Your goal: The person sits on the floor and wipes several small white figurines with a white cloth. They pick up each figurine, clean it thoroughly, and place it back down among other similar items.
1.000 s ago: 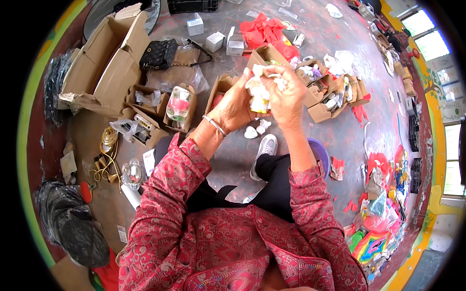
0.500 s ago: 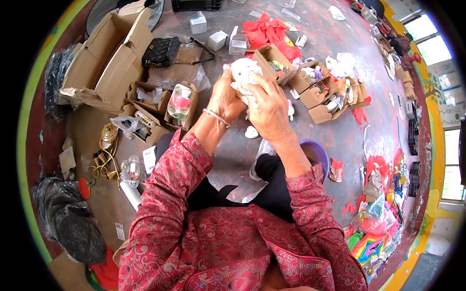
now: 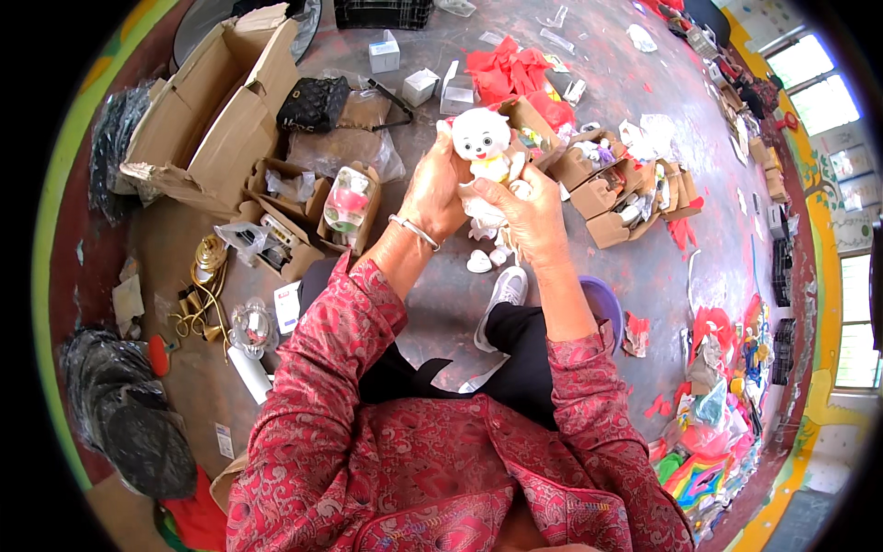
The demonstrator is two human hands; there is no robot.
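Both my hands hold up a small white cartoon figurine with large dark eyes and a yellowish body. My left hand is wrapped round its left side, the fingers partly hidden behind it. My right hand grips its lower right side, with the thumb across the front. Pale crumpled material covers the figurine's base; I cannot make out what it is. Under my hands, a small white piece lies on the floor near my shoe. Just beyond my right hand stands an open cardboard box.
At left are a large torn carton, a black quilted handbag and a small box with a pink-and-white item. Several opened boxes sit at right. A purple basin is by my right knee, and a colourful heap lies farther right.
The figurine has turned so that its front shows. My right hand has moved down and slightly right, from its upper part to its lower side.
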